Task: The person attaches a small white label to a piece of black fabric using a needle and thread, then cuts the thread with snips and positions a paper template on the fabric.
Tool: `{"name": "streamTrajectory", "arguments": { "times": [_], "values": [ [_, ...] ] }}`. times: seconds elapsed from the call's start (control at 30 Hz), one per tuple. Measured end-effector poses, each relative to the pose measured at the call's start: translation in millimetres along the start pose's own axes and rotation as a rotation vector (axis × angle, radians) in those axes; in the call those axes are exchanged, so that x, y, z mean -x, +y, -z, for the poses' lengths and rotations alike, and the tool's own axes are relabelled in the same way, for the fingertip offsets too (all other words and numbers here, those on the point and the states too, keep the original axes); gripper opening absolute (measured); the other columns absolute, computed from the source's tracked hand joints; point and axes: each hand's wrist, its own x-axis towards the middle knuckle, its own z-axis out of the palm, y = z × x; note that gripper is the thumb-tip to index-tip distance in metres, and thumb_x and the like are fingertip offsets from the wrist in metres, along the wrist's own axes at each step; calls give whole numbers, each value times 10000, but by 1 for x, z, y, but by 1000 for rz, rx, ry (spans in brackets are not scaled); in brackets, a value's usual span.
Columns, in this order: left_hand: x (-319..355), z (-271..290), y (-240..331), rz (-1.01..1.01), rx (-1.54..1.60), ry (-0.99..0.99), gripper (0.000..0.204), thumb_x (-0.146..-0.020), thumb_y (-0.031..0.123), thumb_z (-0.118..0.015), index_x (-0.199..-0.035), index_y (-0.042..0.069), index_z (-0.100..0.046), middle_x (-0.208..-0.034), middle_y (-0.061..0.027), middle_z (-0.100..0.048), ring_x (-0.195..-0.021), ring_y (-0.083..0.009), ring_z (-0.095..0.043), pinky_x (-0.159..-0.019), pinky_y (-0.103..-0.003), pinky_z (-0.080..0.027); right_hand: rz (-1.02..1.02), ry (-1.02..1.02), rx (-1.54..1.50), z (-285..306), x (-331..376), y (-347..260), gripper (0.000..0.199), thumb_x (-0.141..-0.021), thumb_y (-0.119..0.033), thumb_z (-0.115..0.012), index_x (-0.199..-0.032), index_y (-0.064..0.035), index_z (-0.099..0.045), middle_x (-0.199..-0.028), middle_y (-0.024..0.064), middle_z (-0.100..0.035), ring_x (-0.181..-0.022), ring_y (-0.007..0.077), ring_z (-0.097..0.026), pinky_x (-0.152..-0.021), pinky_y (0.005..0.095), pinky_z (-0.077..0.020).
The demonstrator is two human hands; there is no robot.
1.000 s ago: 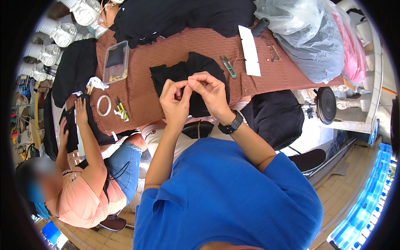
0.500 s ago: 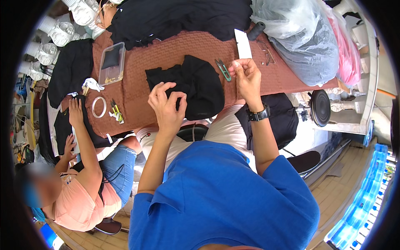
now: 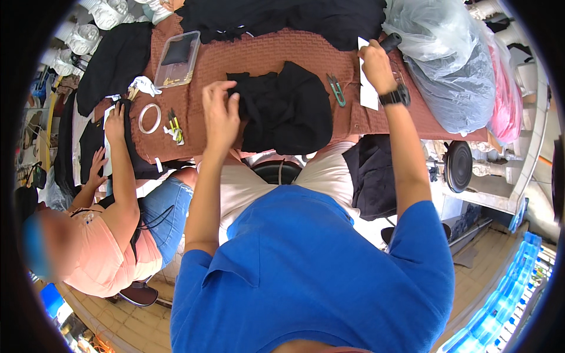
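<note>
A dark bunched cloth lies on the brown-covered table in front of me. At its left edge is my left hand, raised, its fingers curved and the thumb apart from them; I see nothing between them. My right hand, with a watch on the wrist, is over the upper part of a white strip. Its fingertips are pressed together, pointing down, and what they hold, if anything, is hidden. A black thread spool lies just beside them. Green-handled thread snips rest between the cloth and the strip.
Left of the cloth are a clear plastic box, a white ring and yellow-handled cutters. Black fabric covers the table's far side. Stuffed plastic bags stand at right. A co-worker's hands rest on dark cloth at left.
My right hand has moved up and away to the white strip, from a pinch held above the table's near edge. My left hand's finger-and-thumb curl has loosened. The view has shifted slightly.
</note>
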Motion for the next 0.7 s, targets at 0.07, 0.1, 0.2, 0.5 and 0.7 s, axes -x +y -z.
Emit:
{"name": "streamTrajectory", "arguments": {
  "times": [0.07, 0.1, 0.2, 0.5, 0.7],
  "values": [
    [-13, 7, -17, 59, -35, -31, 331, -885, -29, -643, -1200, 73, -635, -1169, -157, -567, -1086, -332, -569, -989, -419, -458, 98, -92, 167, -40, -9, 24, 62, -795, 2, -629, -775, 14, -686, -943, 203, -674, -837, 382, -689, -753, 446, -574],
    [-16, 10, -23, 60, -51, -67, 339, -883, -33, -642, -1205, 73, -635, -1170, -156, -567, -1084, -331, -571, -992, -422, -456, 152, -140, 247, -52, -12, 28, 60, -798, -11, -631, -775, 5, -684, -947, 191, -680, -850, 371, -694, -759, 438, -578],
    [-15, 17, -33, 80, -83, -184, 391, -877, -48, -641, -1243, 87, -630, -1181, -146, -568, -1086, -326, -573, -1008, -427, -449, 162, -207, 281, -66, -16, 17, 174, -836, 9, -587, -1006, -19, -612, -933, 178, -700, -912, 372, -697, -785, 439, -578],
    [-20, 19, -43, 93, 0, -343, 443, -863, -24, -684, -1282, 110, -622, -1203, -135, -574, -1118, -328, -567, -1020, -409, -447, -18, -232, 135, -72, -6, 34, 301, -855, 20, -602, -1140, -40, -529, -904, 224, -710, -896, 397, -717, -726, 470, -587],
    [-18, 18, -45, 81, 5, -333, 426, -861, -13, -696, -1269, 93, -632, -1194, -140, -585, -1115, -321, -574, -1016, -403, -454, -358, -202, -80, -72, -5, 28, 231, -823, -61, -659, -1047, -64, -604, -949, 244, -719, -931, 421, -707, -806, 490, -563]
  ]
}}
